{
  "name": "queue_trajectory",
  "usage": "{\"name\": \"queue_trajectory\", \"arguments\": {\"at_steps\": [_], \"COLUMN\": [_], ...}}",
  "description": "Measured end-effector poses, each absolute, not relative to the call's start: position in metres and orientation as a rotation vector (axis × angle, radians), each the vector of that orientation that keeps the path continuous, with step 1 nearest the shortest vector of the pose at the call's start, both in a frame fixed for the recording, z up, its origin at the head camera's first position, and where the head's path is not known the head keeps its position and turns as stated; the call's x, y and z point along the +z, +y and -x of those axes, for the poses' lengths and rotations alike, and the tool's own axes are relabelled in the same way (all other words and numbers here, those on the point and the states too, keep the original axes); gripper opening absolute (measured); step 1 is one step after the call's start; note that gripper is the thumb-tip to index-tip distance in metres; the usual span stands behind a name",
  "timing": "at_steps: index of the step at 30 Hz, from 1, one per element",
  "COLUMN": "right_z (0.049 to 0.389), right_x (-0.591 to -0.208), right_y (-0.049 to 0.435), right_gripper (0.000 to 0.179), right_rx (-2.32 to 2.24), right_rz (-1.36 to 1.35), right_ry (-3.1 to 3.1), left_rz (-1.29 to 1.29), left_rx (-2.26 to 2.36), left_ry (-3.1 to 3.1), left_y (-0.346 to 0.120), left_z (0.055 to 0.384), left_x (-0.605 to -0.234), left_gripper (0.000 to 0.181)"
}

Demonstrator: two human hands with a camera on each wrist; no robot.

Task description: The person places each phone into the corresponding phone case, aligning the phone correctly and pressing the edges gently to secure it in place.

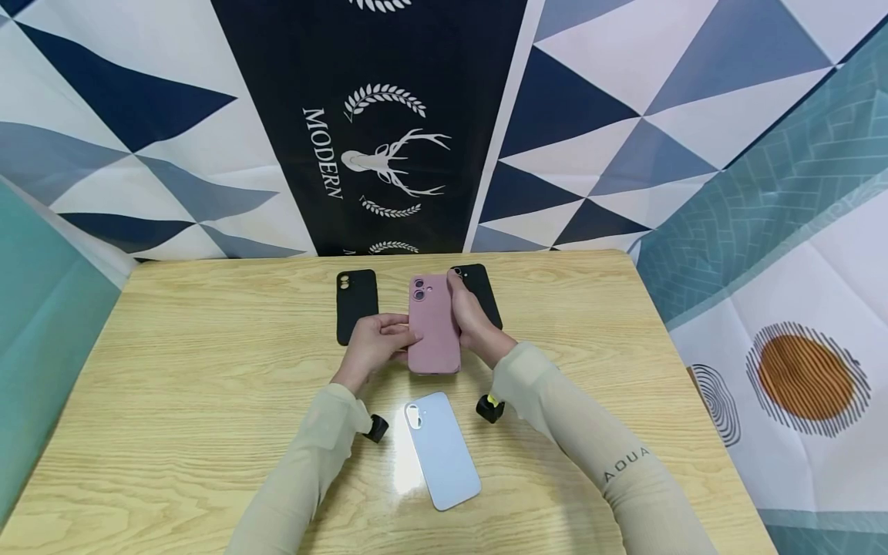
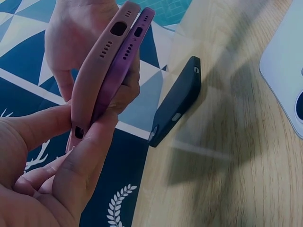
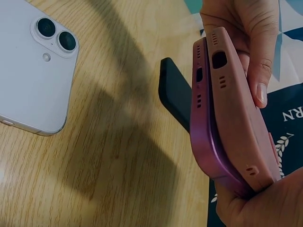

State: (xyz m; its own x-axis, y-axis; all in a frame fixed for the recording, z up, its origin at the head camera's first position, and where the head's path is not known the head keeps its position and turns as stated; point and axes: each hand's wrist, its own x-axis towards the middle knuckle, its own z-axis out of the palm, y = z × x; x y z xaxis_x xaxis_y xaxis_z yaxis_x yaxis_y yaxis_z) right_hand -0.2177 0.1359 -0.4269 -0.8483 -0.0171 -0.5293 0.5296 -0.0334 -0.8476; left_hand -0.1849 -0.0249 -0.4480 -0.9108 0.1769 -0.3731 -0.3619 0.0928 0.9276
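Both hands hold a pink phone case [image 1: 435,327] above the table, its camera side facing up in the head view. A purple phone [image 2: 120,66] sits partly inside it, with a gap between phone and case along the bottom edge. My left hand [image 1: 372,343] pinches the case and phone at the left side, thumb on the case's back. On the opposite side my right hand [image 1: 475,320] grips the long edge, thumb near the top. Speaker holes and a port opening show on the case's bottom edge [image 3: 241,118] in the right wrist view.
A light-coloured phone [image 1: 442,455] lies on the wooden table [image 1: 208,432] nearer me, between the forearms. One black phone case [image 1: 356,304] lies behind the left hand, another black case [image 1: 481,289] behind the right. A patterned cloth [image 1: 388,46] hangs past the table's far edge.
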Motion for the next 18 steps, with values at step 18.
{"name": "queue_trajectory", "arguments": {"at_steps": [18], "right_z": [0.2185], "right_x": [-0.4278], "right_y": [0.1340], "right_gripper": [0.036], "right_rx": [-1.891], "right_rz": [-0.503], "right_ry": [1.892], "left_rz": [0.178], "left_rx": [1.768], "left_ry": [2.067], "left_y": [-0.0239], "left_z": [0.1863], "left_x": [-0.4460], "left_gripper": [0.047]}}
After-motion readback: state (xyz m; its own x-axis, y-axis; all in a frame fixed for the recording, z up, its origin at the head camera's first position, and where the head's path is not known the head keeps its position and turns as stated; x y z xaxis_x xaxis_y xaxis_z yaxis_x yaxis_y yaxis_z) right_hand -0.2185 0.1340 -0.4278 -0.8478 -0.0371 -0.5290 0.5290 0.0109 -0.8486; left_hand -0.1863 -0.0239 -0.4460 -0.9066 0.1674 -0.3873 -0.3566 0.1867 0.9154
